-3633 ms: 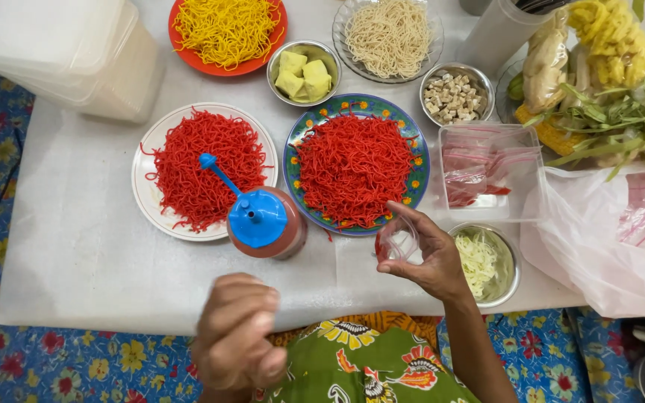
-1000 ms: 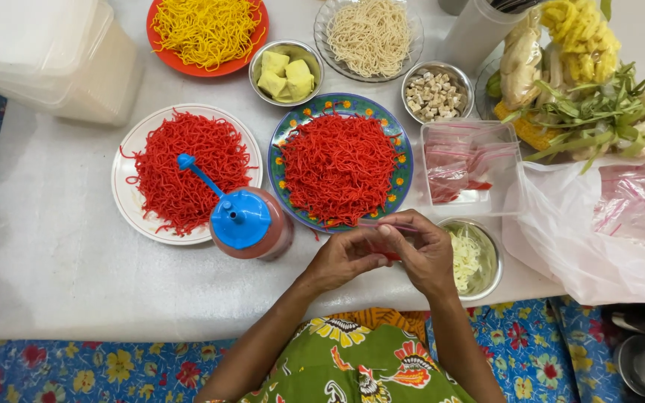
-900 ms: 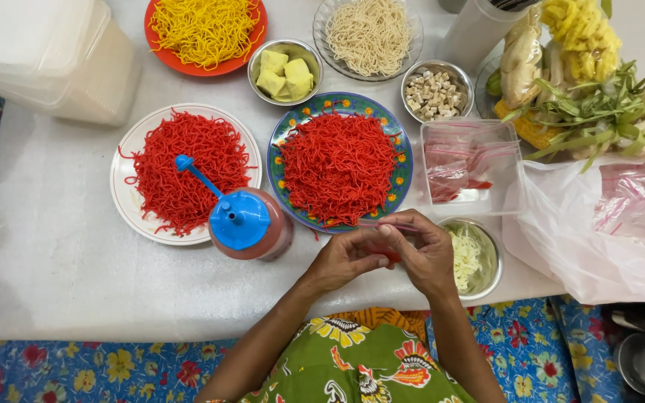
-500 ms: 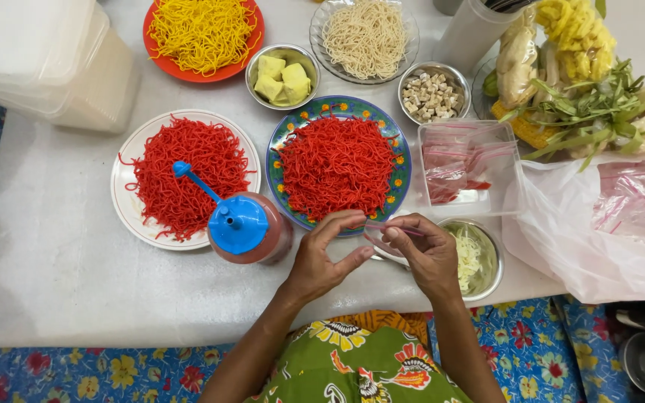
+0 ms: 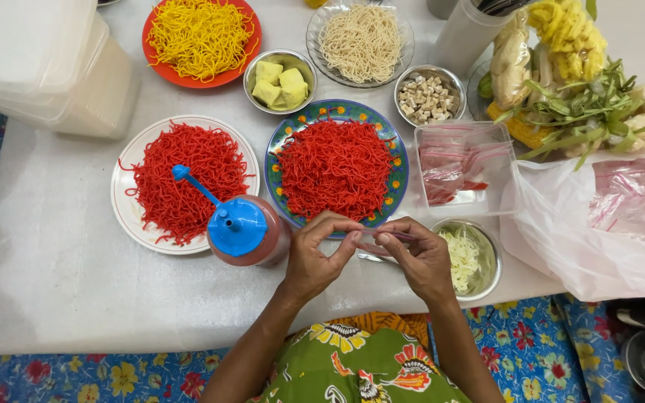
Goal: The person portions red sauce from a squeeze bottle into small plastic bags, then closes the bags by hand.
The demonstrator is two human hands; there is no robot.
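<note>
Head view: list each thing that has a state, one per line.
Left hand: pinching small clear bag.
Right hand: pinching same bag.
Squeeze bottle: upright, blue cap on.
Clear box: open, holds bags.
Big plastic bag: open, lying.
Steel bowl: part full.

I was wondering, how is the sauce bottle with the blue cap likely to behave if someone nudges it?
The sauce bottle looks squat and wide, so it would probably slide rather than tip. Its thin blue spout reaches over the white plate, so a push may swing it into the red noodles. It seems full, so likely fairly heavy.
</note>
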